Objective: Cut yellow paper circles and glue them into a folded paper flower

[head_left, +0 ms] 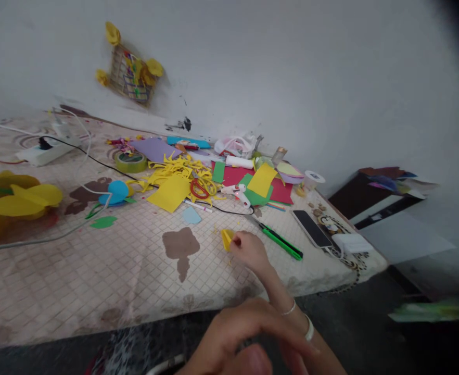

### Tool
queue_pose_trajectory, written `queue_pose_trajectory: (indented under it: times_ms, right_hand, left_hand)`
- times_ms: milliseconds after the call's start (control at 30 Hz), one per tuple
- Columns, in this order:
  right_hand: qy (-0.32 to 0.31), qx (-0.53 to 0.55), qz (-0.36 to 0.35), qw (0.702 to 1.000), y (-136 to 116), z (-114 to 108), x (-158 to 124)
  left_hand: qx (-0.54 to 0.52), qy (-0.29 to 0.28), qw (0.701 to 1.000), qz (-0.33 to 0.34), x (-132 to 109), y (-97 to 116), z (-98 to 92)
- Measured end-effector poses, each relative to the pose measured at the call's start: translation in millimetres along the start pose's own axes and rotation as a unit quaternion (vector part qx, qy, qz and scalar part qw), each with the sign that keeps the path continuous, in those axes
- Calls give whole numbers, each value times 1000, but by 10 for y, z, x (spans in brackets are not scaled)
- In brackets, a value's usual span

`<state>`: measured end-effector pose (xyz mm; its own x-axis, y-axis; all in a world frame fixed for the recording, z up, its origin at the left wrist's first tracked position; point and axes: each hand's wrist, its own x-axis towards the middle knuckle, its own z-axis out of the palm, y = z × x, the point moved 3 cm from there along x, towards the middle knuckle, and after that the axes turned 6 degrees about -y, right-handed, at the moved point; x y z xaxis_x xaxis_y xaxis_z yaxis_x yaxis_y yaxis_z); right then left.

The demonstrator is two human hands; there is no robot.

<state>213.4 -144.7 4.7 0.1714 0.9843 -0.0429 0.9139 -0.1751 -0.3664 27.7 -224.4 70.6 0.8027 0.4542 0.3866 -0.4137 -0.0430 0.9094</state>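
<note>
At the far left, a yellow paper flower (pixel 30 200) was cut off by the edge of the view, so its full shape could not be made out. From there a black cord (pixel 108 166) was run across the cloth (pixel 97 276), partly hidden under paper strips (pixel 178 169), and slack in it was best left so that no paper would be dragged. At the bottom centre, the left hand (pixel 229 338) was seen close to the lens, its fingers bent and partly cut off; whether anything was held in them could not be told. Beyond it, on the near part of the table, the small yellow paper piece (pixel 226 238) was pinched between thumb and fingertips of the right hand (pixel 251 250), its right end covered by them. A light pinch near the edge was judged best, so that the fold would not be crushed. Care was called for around the glue gun (pixel 237 192), on which a red light was shown, and the green cutter (pixel 282 242), whose blade was pointed out just beyond the knuckles. At the far right, a green shape (pixel 432 311) was too blurred to be identified.
</note>
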Motion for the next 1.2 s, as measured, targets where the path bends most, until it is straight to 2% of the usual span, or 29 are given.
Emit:
queue_pose_trajectory:
  times_ms: [100, 167, 267, 333, 400, 467, 600, 700, 833, 933, 1033, 1100, 1200]
  right_hand:
    - [4, 14, -2, 1000, 14, 8, 16]
    - [9, 32, -2, 999, 30, 17, 16]
    - [15, 66, -4, 998, 60, -9, -10]
    - [25, 92, -12, 995, 58, -63, -40]
    - [33, 125, -25, 991, 4, -114, -68]
    - [24, 163, -40, 986, -123, -103, -74]
    - [-46, 224, -53, 972, -526, 168, 14]
    - [-78, 235, -36, 968, -759, 400, 116]
    - [-68, 192, -5, 979, -794, 468, 173]
    - [-58, 165, 1, 985, -691, 373, 162]
    - [-50, 179, -13, 982, -569, 168, 171]
    - [-32, 211, -34, 976, -505, -80, 193]
    - [34, 270, -77, 959, -474, -658, 189]
  left_hand:
    - [-22, -1, 1000, 14, 184, -23, -5]
    - [-12, 23, 1000, -12, 208, -84, -7]
    - [51, 60, 994, -79, 183, -193, -70]
    - [128, 88, 983, -96, 158, -251, -174]
    - [242, 137, 958, -73, 120, -289, -334]
    - [351, 200, 914, -39, 51, -319, -532]
    - [441, 278, 853, -36, -152, -397, -964]
    - [517, 273, 810, -46, -278, -421, -1197]
    - [595, 184, 778, -77, -342, -505, -1300]
    - [635, 132, 755, -91, -348, -592, -1280]
    - [666, 115, 730, -97, -344, -641, -1251]
    - [681, 107, 718, -99, -341, -651, -1241]
    - [697, 96, 704, -98, -340, -652, -1244]
